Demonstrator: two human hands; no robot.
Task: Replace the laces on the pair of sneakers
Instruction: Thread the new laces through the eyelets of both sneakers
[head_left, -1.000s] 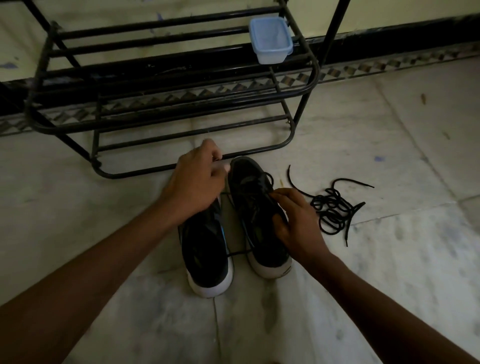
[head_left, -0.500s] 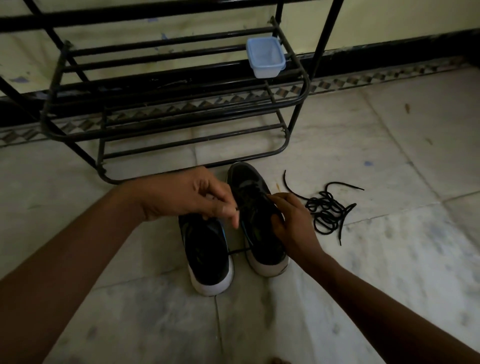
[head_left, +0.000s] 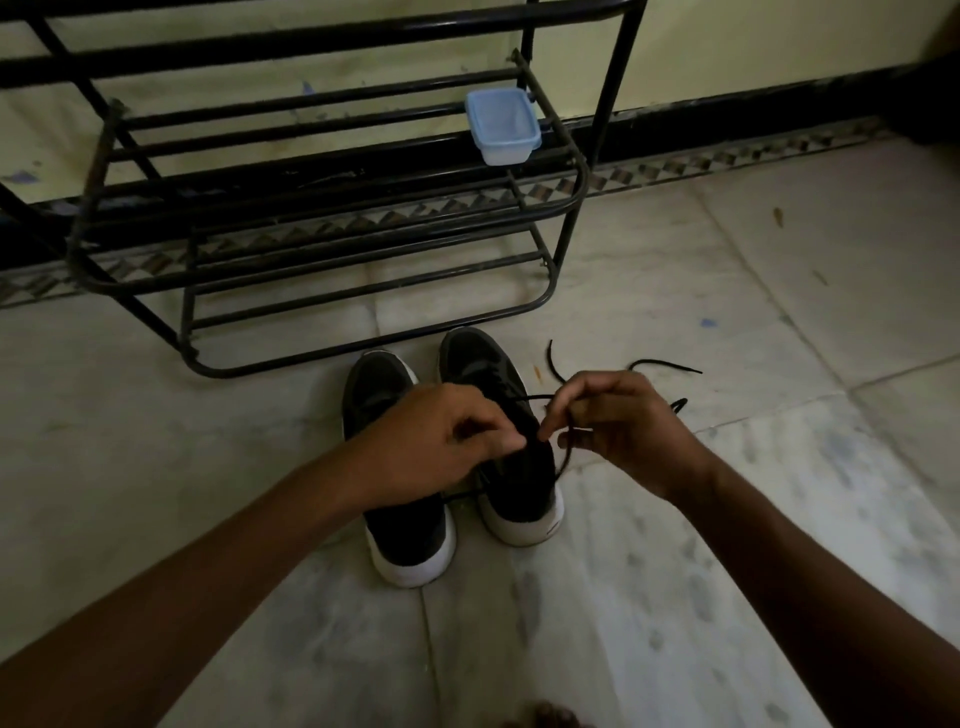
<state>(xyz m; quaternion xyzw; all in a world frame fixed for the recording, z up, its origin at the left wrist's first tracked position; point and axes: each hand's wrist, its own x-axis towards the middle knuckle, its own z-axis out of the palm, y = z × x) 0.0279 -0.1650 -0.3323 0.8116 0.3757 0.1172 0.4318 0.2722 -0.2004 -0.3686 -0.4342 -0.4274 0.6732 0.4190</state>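
The task seems to be at an early or middle stage. Two black sneakers stand side by side on the tiled floor, and both hands work over the right sneaker (head_left: 498, 441), so its lace (head_left: 563, 457) is not yet finished; whether it goes out or in I cannot tell. The left sneaker (head_left: 400, 530) waits, partly under the left hand (head_left: 441, 447). This hand pinches something thin at the eyelets, probably the lace. The right hand (head_left: 618, 426) is closed on a loop of the lace, just above the shoe's right edge. A loose lace (head_left: 670, 366) lies on the floor behind the right hand, mostly hidden.
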